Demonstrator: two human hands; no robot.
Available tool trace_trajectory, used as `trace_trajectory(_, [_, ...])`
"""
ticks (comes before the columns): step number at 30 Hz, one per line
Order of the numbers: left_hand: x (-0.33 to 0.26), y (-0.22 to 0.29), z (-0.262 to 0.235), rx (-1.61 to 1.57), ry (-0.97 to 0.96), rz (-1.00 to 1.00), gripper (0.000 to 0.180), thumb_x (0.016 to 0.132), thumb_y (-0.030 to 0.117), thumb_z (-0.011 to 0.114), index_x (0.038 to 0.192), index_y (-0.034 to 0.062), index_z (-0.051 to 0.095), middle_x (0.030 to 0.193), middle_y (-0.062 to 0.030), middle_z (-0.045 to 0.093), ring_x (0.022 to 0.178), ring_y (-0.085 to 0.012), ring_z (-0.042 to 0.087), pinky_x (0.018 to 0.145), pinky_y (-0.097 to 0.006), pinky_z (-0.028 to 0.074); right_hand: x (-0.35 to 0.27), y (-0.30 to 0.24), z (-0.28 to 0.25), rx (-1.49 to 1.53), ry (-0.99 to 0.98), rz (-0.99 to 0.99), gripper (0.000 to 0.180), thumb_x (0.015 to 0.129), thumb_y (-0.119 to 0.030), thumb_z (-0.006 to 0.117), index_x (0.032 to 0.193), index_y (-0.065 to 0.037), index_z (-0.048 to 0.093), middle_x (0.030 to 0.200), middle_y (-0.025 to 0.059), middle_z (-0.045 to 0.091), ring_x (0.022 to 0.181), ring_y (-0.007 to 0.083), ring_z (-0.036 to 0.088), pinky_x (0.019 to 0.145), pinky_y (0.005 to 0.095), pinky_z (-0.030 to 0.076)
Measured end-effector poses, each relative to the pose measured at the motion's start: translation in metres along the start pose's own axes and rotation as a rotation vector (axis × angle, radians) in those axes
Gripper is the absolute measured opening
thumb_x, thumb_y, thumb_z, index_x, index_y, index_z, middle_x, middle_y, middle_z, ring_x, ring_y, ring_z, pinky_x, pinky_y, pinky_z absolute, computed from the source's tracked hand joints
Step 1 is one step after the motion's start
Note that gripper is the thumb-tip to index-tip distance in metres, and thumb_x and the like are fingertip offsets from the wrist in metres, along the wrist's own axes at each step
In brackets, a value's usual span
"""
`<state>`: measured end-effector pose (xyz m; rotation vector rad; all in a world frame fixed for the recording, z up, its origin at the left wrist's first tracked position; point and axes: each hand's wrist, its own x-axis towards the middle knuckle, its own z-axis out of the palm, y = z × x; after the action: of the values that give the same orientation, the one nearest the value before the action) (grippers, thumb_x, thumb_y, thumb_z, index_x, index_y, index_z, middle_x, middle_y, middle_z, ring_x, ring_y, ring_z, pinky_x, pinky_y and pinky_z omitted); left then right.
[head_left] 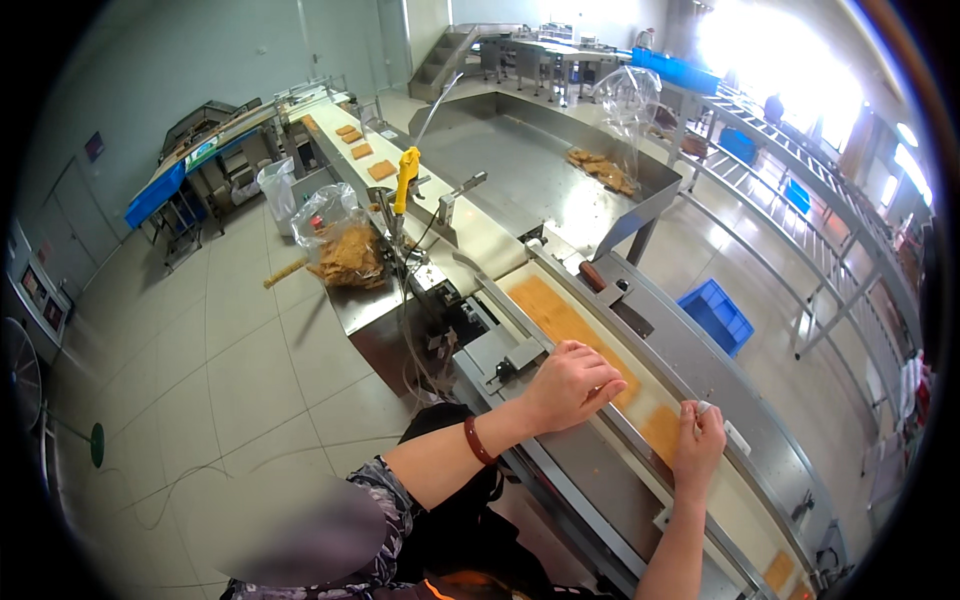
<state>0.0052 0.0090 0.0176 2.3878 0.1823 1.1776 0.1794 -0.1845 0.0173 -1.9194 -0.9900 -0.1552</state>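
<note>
A red-brown bracelet (479,441) rings the left wrist (502,427) — grey-and-black patterned sleeve (383,480), black clothing (462,548).

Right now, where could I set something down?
Bare: the wide grey steel tray, left of its flat brown pieces; the cream belt between the right hand and lower tan square. Crowded: beside the left hand, with tan rectangular crackers close together.

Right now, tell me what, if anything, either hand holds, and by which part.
It cannot be told: the left hand and right hand curl over the flat cream conveyor belt, hiding each grip's inside.
</note>
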Motion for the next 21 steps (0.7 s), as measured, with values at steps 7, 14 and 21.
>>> trace_trajectory(7, [0.0005,-0.0008,-0.0014,0.01,-0.003,0.012,0.019,0.102,0.026,0.067,0.093,0.0102,0.073,0.086,-0.0032,0.072,0.087,-0.0234,0.068,0.094,-0.041,0.047,0.0007,-0.0062,0.0,-0.005,0.003,-0.018,0.019,0.103,-0.014,0.063,0.093,0.001,0.068,0.088,0.0116,0.063,0.088,0.0289,0.06,0.078,0.0395,0.048])
trace_trajectory(14, [-0.0013,-0.0009,0.0014,0.017,-0.016,-0.005,0.019,0.101,0.026,0.068,0.094,0.0098,0.073,0.083,-0.0029,0.07,0.086,-0.0232,0.068,0.096,-0.042,0.047,-0.0012,-0.0011,-0.0004,-0.013,-0.015,0.014,0.018,0.102,-0.013,0.063,0.093,0.001,0.067,0.089,0.0121,0.063,0.087,0.0293,0.061,0.077,0.0393,0.048])
trace_trajectory(21, [-0.001,-0.0005,0.0037,0.018,-0.01,-0.002,0.019,0.101,0.027,0.069,0.094,0.0104,0.073,0.082,-0.0026,0.07,0.085,-0.0223,0.068,0.095,-0.041,0.047,0.0008,-0.0034,-0.0021,0.001,-0.036,0.047,0.018,0.103,-0.013,0.062,0.093,0.001,0.067,0.088,0.0122,0.063,0.086,0.0294,0.06,0.077,0.039,0.048])
